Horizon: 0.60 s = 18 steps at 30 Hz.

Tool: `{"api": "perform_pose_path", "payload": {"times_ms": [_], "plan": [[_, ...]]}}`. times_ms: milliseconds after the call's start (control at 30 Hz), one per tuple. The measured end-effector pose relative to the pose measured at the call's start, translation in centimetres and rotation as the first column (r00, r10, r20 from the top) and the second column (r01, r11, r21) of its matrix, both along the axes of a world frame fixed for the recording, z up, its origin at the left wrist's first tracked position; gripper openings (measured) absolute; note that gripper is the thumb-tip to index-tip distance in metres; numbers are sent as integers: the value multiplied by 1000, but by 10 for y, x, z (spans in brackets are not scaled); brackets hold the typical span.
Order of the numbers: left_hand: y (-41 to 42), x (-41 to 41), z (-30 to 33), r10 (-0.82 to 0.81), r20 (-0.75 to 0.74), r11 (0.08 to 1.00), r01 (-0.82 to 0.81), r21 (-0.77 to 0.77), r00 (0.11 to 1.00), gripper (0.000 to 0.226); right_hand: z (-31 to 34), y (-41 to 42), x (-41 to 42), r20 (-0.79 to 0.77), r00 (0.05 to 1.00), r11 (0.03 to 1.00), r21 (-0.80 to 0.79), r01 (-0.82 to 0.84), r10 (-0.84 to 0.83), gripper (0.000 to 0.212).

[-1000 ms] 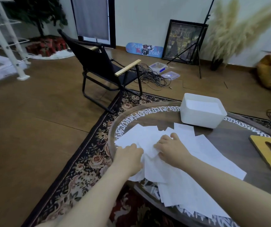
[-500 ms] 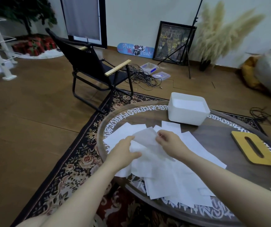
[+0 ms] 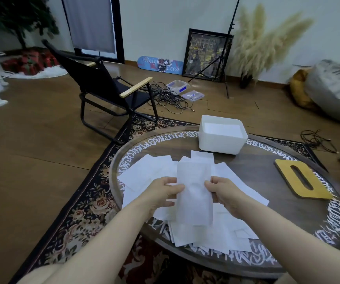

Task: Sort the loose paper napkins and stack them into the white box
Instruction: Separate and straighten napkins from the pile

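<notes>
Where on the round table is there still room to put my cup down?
There is bare wood between the white box and the yellow board, and more between that board and the loose napkins. The near left of the table is crowded: napkins cover it, and the left hand and right hand hold one napkin over the pile.

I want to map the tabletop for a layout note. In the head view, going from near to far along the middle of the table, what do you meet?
Loose napkins → held napkin gripped by left hand and right hand → white box at the far rim.
</notes>
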State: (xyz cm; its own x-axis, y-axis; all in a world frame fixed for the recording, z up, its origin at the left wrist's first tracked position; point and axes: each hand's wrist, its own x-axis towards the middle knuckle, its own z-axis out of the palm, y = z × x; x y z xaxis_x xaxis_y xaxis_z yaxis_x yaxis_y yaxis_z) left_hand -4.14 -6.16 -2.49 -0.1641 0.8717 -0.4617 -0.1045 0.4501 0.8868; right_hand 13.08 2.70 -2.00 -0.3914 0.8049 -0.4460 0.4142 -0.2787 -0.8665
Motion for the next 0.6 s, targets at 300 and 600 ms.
{"api": "perform_pose_path", "payload": {"times_ms": [300,600], "plan": [[-1,5,-5,107,-136,992,-116,-57,985,8,-3,-18,4,89,993,996,-48,-73,77,23],[-7,5,-5,101,-231,992,-115,-48,968,15,-11,-18,-1,171,976,989,37,-141,133,9]]}}
